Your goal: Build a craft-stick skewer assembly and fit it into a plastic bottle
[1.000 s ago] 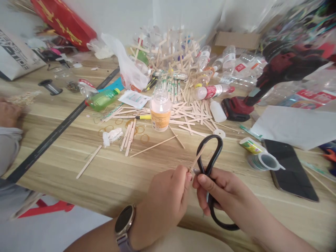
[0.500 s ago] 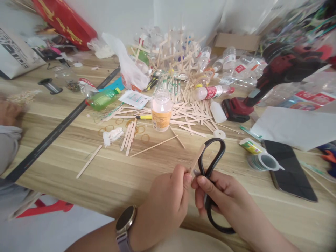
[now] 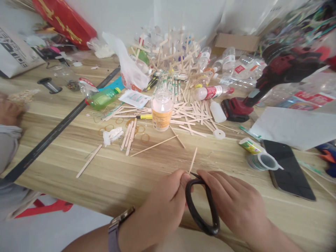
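My left hand pinches a flat wooden craft stick, which points up and away over the front of the table. Black-handled scissors are gripped in my right hand. One big handle loop hangs down between the hands, and the dark metal tip meets the stick close to my left fingertips. Most of the blades and the other loop are hidden by my right hand. Straight ahead stands a clear jar with an orange label.
Craft sticks lie heaped behind the jar, and several more sit to its left. A phone and a small roll lie right, below a red-black power tool. Another person's hand rests at far left.
My right hand has rotated the scissors, so the loop that pointed up now hangs toward me. The stick has turned edge-on, and my left wrist has rolled.
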Available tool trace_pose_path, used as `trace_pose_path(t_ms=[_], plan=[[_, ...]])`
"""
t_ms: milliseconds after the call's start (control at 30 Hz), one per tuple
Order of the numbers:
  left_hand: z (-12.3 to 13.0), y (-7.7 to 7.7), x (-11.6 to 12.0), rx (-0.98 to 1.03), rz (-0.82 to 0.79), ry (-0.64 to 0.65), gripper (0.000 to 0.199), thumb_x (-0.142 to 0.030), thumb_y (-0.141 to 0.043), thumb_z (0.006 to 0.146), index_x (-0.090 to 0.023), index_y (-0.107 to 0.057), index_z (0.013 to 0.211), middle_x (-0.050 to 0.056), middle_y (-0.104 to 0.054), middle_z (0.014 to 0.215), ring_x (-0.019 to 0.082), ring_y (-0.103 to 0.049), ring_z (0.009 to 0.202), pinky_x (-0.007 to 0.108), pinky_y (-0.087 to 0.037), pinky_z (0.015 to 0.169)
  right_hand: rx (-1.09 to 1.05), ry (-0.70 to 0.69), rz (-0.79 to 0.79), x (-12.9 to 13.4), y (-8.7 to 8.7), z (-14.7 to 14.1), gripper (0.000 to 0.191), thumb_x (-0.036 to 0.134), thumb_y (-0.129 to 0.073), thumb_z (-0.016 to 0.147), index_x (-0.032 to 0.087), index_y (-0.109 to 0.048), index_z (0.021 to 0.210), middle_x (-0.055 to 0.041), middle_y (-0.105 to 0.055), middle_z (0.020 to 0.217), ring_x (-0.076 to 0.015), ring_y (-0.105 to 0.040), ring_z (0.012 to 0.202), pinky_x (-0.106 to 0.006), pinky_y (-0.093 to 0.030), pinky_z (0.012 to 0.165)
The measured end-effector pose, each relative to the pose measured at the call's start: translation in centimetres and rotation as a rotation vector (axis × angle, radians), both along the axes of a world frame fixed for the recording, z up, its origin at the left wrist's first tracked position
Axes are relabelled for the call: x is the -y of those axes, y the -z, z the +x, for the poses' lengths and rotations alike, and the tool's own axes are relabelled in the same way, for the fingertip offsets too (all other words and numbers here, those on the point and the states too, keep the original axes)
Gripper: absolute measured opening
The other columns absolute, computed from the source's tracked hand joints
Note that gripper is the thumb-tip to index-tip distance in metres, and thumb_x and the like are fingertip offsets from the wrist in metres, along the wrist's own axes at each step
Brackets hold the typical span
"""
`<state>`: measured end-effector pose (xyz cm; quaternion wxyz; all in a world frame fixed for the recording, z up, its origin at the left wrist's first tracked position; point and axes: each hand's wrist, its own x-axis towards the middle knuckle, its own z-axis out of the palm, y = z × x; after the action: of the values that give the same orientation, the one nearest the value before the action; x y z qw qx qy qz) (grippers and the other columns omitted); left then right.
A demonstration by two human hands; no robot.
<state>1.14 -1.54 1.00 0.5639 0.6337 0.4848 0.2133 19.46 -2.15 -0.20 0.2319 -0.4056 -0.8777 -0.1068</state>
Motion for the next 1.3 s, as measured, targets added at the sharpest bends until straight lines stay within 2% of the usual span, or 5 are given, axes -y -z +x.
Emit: trace_pose_path(t_ms=[467, 633, 933, 1133, 1300], plan=[[-0.2, 0.3, -0.4, -0.2, 0.314, 0.154, 0.024, -0.03, -0.022, 0.1, -0.022, -0.039, 0.085, 0.001, -0.061, 0.074, 0.016, -0.057, 0.067, 0.026, -0.037, 0.061, -0.573, 0.204, -0.997, -0.1, -1.8, -1.5, 0.047, 0.038, -0.039, 0.095, 0.02, -0.059, 0.056, -0.0025, -0.065, 0.059, -0.0133, -0.059, 0.055, -0.022, -0.046, 0.053], [-0.3, 0.3, -0.4, -0.184, 0.266, 0.161, 0.025, -0.032, -0.022, 0.1, -0.022, -0.041, 0.085, 0.001, -0.059, 0.074, 0.017, -0.057, 0.068, 0.027, -0.039, 0.063, -0.53, 0.192, -0.977, 0.2, -1.3, -1.4, 0.049, 0.035, -0.037, 0.097, 0.021, -0.057, 0.055, -0.0013, -0.064, 0.057, -0.0124, -0.059, 0.052, -0.022, -0.045, 0.05], [-0.4, 0.1, -0.4, 0.109, -0.186, 0.083, 0.039, -0.047, -0.022, 0.099, -0.022, -0.039, 0.074, -0.004, -0.042, 0.062, 0.012, -0.042, 0.057, 0.023, -0.037, 0.053, 0.025, -0.036, -0.037, 0.0, -0.1, 0.4, 0.036, 0.013, -0.025, 0.096, 0.009, -0.061, 0.1, -0.0112, -0.073, 0.073, -0.0201, -0.067, 0.057, -0.029, -0.047, 0.046], [-0.1, 0.5, -0.2, -0.17, 0.263, 0.111, 0.026, -0.032, -0.023, 0.099, -0.021, -0.045, 0.09, 0.005, -0.061, 0.079, 0.019, -0.057, 0.074, 0.03, -0.041, 0.068, -0.358, 0.076, -0.594, 0.1, -0.6, -0.9, 0.032, 0.018, -0.038, 0.095, 0.019, -0.06, 0.072, -0.0025, -0.07, 0.065, -0.0135, -0.067, 0.056, -0.021, -0.051, 0.05], [-0.7, 0.1, -0.7, -0.011, 0.052, 0.145, 0.034, -0.038, -0.022, 0.1, -0.021, -0.042, 0.079, -0.001, -0.052, 0.068, 0.014, -0.05, 0.064, 0.026, -0.04, 0.064, -0.34, 0.1, -0.618, 0.4, -0.3, -0.5, 0.033, 0.02, -0.038, 0.095, 0.02, -0.061, 0.072, -0.003, -0.07, 0.067, -0.0144, -0.067, 0.056, -0.022, -0.051, 0.051]])
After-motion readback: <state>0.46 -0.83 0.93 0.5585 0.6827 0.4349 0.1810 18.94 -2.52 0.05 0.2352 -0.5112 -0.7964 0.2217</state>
